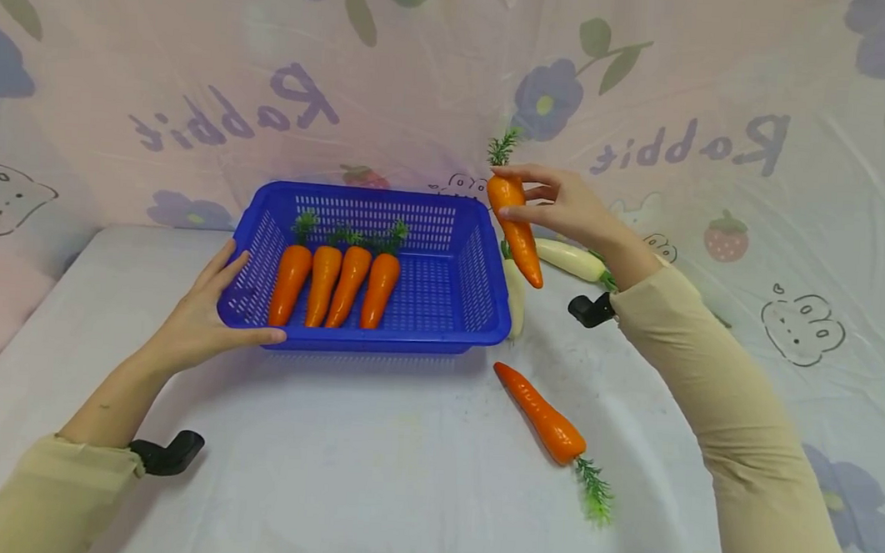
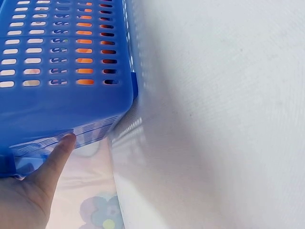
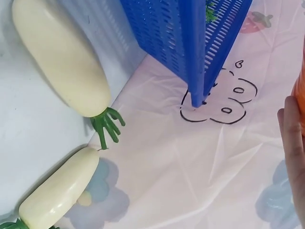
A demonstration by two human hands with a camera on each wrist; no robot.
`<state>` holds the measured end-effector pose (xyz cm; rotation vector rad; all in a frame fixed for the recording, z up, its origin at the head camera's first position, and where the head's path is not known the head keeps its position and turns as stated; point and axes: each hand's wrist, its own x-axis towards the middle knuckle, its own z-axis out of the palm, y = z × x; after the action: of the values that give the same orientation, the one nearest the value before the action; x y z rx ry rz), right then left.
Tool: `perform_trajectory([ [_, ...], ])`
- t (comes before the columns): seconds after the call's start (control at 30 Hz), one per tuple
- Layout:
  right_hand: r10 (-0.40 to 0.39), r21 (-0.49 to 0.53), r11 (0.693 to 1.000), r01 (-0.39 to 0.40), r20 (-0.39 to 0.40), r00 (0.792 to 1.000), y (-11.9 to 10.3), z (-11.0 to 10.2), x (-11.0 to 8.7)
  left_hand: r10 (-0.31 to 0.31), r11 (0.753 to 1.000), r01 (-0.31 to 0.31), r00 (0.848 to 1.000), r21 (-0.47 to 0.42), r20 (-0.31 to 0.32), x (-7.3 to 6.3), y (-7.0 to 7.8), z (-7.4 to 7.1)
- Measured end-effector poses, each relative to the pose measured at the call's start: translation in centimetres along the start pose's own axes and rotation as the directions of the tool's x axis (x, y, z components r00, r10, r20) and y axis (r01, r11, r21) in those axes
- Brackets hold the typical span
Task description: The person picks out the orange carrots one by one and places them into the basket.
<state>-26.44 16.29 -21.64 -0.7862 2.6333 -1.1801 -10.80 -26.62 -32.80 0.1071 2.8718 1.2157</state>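
My right hand (image 1: 566,204) holds an orange carrot (image 1: 508,198) near its leafy top, its tip pointing down, just past the right rim of a blue plastic basket (image 1: 379,337). At the basket's front left corner, my left hand (image 1: 200,310) grips the rim, thumb along the front edge and fingers at the left side. Several orange carrots (image 1: 325,274) lie side by side in the left part of the basket, green tops toward the back. In the right wrist view, only part of the right hand (image 3: 293,148) and a sliver of carrot show at the right edge.
Another carrot (image 1: 548,420) lies on the white table (image 1: 372,473) in front of the basket's right end. Two white radishes, one (image 3: 62,57) beside the basket and another (image 3: 59,188) farther back, rest on the right. A patterned sheet (image 1: 423,75) hangs behind the table.
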Motion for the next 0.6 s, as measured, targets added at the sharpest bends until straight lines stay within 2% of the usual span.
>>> perform_trajectory([
  [0.33, -0.050, 0.045, 0.998, 0.050, 0.004, 0.999, -0.7, 1.2, 1.5, 0.008, 1.000, -0.008, 1.000, 0.006, -0.004, 0.1, -0.1, 0.0],
  [0.6, -0.038, 0.005, 0.999, 0.038, 0.016, 0.999, -1.5, 2.7, 2.5, 0.011, 1.000, -0.011, 1.000, 0.003, -0.006, 0.0, -0.1, 0.1],
])
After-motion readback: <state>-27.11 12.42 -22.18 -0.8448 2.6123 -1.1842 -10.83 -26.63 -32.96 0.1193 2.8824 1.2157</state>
